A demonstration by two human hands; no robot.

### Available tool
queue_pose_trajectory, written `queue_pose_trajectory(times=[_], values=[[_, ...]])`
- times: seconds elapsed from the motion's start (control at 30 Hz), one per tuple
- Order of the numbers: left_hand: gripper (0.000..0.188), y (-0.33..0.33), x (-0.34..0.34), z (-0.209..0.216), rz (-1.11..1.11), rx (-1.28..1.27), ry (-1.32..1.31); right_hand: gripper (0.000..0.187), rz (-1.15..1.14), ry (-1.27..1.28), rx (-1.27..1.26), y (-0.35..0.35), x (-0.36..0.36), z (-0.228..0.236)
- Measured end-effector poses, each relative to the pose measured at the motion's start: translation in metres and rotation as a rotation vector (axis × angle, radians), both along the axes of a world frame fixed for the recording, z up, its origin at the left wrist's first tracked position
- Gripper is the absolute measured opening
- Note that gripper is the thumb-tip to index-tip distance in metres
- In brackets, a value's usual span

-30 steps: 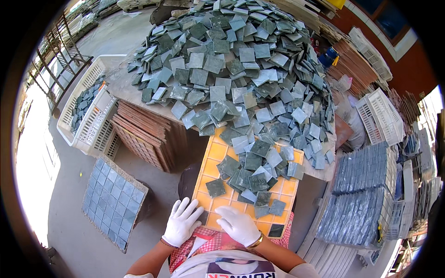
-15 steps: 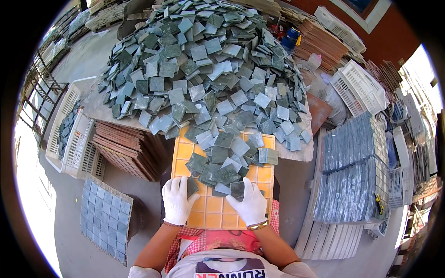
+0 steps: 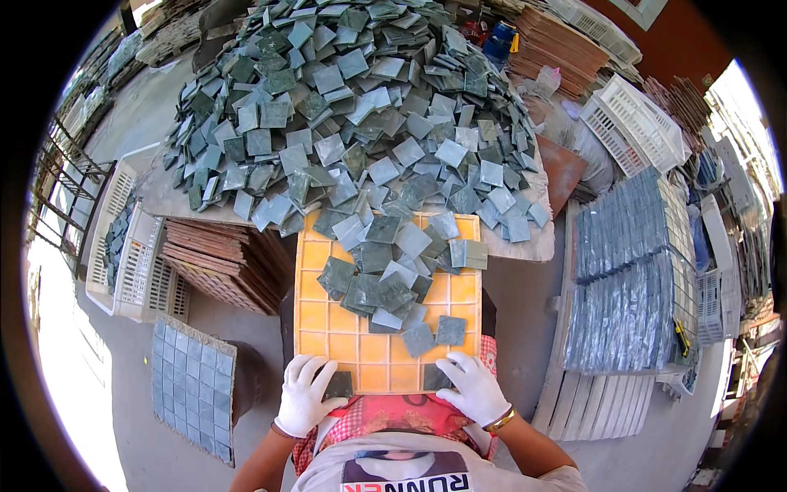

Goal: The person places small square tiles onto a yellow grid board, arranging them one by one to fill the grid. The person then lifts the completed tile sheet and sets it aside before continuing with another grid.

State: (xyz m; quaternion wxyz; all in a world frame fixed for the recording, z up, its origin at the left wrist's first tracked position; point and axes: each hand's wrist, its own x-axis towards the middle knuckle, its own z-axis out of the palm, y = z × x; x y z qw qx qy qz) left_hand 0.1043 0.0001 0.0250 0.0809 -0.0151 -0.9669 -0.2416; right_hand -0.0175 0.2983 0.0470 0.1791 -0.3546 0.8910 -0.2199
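In front of me lies an orange grid tray (image 3: 329, 328) with pale dividers. My left hand (image 3: 305, 395), in a white glove, is at its near left corner, closed on a dark green stone tile (image 3: 339, 384). At the near right corner my right hand (image 3: 475, 389), also gloved, holds another dark tile (image 3: 435, 377) against the grid. Loose square tiles (image 3: 377, 256) overlap on the tray's far half. Two more, a grey tile (image 3: 419, 339) and a darker tile (image 3: 451, 330), lie between that heap and my right hand.
A big mound of tiles (image 3: 328, 123) covers the table (image 3: 533, 238) beyond the tray. Brown boards (image 3: 217, 266) and a white crate (image 3: 152, 262) stand left, above a tiled sheet (image 3: 193, 385). Wrapped tile stacks (image 3: 623, 287) sit right on pale slats (image 3: 602, 407).
Both hands have moved toward me, each bringing a tile to a near corner of the tray. Two tiles have shifted on the right side of the tray.
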Motion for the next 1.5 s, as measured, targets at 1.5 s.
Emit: queue_pose_trajectory(times=[1.5], values=[[0.063, 0.028, -0.111, 0.03, -0.118, 0.076, 0.066, 0.032, -0.037, 0.034, -0.222, -0.05, -0.005, -0.029]])
